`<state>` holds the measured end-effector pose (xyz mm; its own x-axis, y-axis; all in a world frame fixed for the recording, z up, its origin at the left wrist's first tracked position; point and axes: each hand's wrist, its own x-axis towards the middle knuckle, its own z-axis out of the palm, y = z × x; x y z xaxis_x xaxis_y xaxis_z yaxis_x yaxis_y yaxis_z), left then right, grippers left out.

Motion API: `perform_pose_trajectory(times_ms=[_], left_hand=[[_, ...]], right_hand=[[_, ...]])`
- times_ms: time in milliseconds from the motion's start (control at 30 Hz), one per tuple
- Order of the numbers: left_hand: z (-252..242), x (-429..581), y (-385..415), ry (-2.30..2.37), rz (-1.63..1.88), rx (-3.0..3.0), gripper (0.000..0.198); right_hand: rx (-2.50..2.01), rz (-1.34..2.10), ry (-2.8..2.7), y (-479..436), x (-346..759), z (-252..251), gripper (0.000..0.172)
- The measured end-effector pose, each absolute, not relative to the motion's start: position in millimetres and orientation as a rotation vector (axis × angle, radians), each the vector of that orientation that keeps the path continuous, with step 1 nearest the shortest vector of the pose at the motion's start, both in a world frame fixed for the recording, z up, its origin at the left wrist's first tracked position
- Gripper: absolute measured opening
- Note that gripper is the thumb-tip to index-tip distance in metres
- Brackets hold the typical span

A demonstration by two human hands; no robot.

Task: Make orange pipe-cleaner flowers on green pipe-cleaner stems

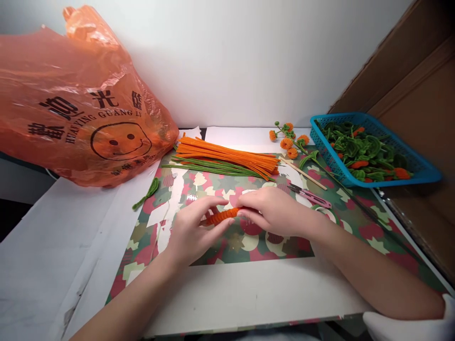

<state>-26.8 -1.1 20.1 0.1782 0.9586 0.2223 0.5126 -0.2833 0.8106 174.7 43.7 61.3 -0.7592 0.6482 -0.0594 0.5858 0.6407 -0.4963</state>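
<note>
Both hands meet over a patterned mat (284, 246) at the table's middle. My left hand (194, 229) and my right hand (272, 210) each pinch one end of a short coiled orange pipe cleaner (222, 216), held level just above the mat. Fingers of both hands are closed around it. Behind them lies a bundle of straight orange pipe cleaners (227, 154) on top of several green pipe cleaners (213, 166).
A big orange plastic bag (78, 104) fills the left back. A blue basket (373, 149) of green and orange pieces stands at right. Small orange flowers (289, 141), a wooden stick (302, 173), pink snips (313, 195) and a loose green twist (147, 193) lie around.
</note>
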Motion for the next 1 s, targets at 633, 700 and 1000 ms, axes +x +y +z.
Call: perform_pose_trajectory(times_ms=[633,700,1000], left_hand=[[3.6,-21.9,-2.3,1.237,0.884,2.495,0.015],[7.6,-21.7,-3.6,1.241,0.775,2.297,0.019],[18.5,-23.0,-2.6,1.035,0.548,1.499,0.029]], right_hand=[[-1.120,0.808,-2.767,40.1,168.7,59.0,0.029],[-1.108,0.781,-2.791,39.9,169.4,59.3,0.029],[-1.021,0.675,-2.923,39.3,171.0,64.1,0.026]])
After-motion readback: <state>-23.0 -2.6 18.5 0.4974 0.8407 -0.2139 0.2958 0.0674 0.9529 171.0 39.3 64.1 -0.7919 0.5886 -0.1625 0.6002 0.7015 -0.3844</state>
